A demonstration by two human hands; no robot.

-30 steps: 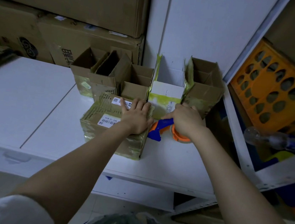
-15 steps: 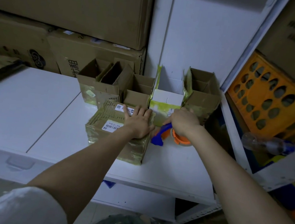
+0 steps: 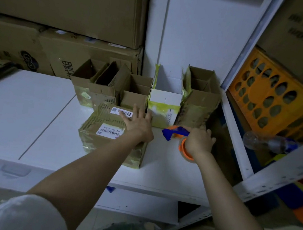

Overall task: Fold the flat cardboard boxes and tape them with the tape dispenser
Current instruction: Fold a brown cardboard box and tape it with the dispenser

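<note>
A row of open boxes (image 3: 200,94) stands at the back of the white bench (image 3: 22,118), with a closed, labelled cardboard box (image 3: 102,133) in front. The left hand (image 3: 138,124) presses flat on its top, fingers spread. Just right of the box, the right hand (image 3: 199,141) grips the orange-and-blue tape dispenser (image 3: 175,133).

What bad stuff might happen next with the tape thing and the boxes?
1. The left hand lies flat on the labelled box; if tape runs across there, the tape dispenser might scrape the fingers.
2. The right hand holds the dispenser close to the open white box; a swing might knock it over.
3. Only one flat hand steadies the labelled box, so it may slide.
</note>
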